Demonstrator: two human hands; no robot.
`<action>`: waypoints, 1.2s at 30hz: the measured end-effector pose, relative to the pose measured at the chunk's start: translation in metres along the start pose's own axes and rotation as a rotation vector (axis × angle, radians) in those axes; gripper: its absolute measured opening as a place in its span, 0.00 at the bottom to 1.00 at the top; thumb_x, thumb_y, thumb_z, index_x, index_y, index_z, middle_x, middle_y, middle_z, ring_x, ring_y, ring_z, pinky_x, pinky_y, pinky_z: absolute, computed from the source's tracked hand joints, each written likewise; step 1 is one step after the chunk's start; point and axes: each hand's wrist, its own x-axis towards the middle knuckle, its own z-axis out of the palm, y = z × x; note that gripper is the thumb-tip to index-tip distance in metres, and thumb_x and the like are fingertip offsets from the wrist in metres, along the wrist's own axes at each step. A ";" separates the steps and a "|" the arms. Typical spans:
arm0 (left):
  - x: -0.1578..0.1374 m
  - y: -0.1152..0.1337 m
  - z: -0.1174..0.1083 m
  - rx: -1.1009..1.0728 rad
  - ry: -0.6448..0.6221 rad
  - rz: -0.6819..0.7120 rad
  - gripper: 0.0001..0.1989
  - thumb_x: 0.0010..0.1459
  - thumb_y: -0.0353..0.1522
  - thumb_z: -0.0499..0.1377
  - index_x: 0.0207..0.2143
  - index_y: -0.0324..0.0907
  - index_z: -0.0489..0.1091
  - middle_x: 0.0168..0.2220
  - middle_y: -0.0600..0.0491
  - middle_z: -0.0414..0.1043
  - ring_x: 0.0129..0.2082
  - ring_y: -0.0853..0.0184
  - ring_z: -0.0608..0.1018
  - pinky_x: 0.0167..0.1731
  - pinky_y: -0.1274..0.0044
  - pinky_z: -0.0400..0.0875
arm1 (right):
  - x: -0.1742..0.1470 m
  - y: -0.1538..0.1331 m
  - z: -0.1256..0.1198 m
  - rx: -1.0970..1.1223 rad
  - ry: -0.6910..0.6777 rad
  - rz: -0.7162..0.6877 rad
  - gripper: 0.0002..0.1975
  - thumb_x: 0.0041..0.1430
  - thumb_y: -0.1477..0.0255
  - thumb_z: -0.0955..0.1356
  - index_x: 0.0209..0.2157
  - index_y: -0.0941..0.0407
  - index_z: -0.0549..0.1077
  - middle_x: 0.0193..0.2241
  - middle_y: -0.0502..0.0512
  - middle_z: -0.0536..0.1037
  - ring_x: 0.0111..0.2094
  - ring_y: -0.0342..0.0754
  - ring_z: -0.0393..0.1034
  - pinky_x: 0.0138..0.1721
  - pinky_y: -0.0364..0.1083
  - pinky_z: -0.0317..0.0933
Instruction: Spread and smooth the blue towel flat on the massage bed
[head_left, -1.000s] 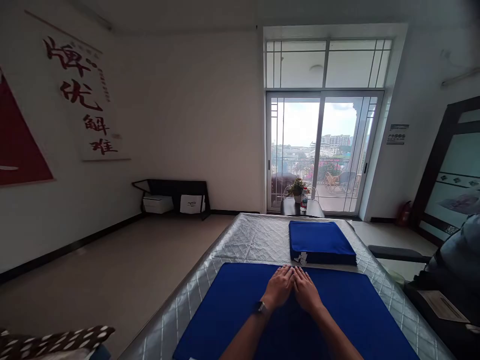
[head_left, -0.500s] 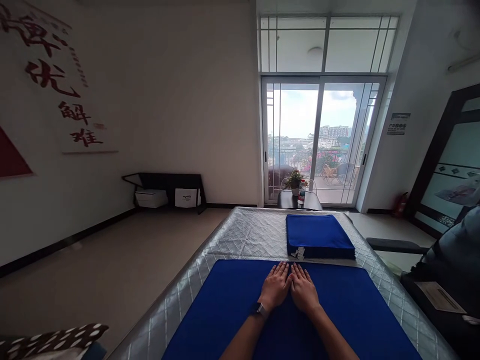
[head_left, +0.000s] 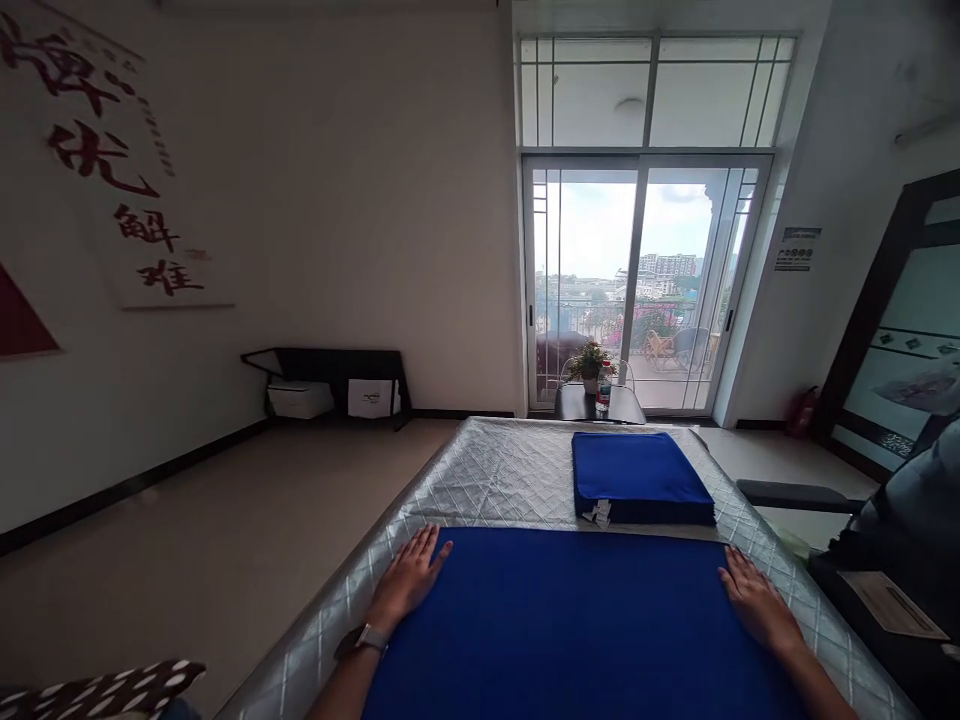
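Note:
A blue cloth (head_left: 577, 620) lies spread flat over the near part of a table with a silver quilted cover (head_left: 480, 480). My left hand (head_left: 411, 572) rests flat at the cloth's far left corner, fingers stretched out, a watch on the wrist. At the far right corner my right hand (head_left: 759, 598) lies flat too, its fingers pointing away from me. Neither hand grips anything. Beyond the cloth sits a neat stack of folded blue cloths (head_left: 637, 470), with white tags showing at its front left corner.
Behind the table stand a small black table (head_left: 622, 403), a potted plant (head_left: 590, 362) and a bottle (head_left: 603, 386). Dark furniture (head_left: 885, 540) is close on the right. At lower left is a spotted cushion (head_left: 112, 690). A low black shelf (head_left: 337, 365) lines the left wall.
My hands have slid apart from the middle of the blue cloth's far edge, the left one to the left corner and the right one to the right corner.

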 end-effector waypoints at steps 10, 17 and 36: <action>0.009 -0.013 0.018 0.040 0.019 -0.035 0.31 0.69 0.43 0.40 0.69 0.39 0.47 0.70 0.49 0.45 0.70 0.66 0.49 0.66 0.70 0.45 | 0.002 0.008 0.014 0.066 0.055 0.020 0.33 0.65 0.65 0.50 0.68 0.64 0.51 0.67 0.61 0.56 0.67 0.53 0.49 0.65 0.57 0.47; 0.008 -0.013 0.016 0.039 0.042 -0.022 0.30 0.69 0.42 0.42 0.69 0.40 0.47 0.69 0.49 0.50 0.69 0.65 0.51 0.65 0.70 0.48 | 0.000 -0.008 -0.018 0.072 0.009 0.030 0.33 0.64 0.65 0.51 0.67 0.63 0.55 0.66 0.61 0.58 0.67 0.54 0.49 0.66 0.58 0.45; 0.004 -0.011 0.016 -0.030 0.110 -0.028 0.31 0.70 0.43 0.42 0.67 0.33 0.50 0.69 0.44 0.49 0.69 0.63 0.52 0.66 0.71 0.44 | 0.002 0.010 -0.008 0.146 0.071 0.020 0.34 0.58 0.66 0.52 0.63 0.65 0.63 0.59 0.66 0.69 0.61 0.57 0.62 0.61 0.59 0.56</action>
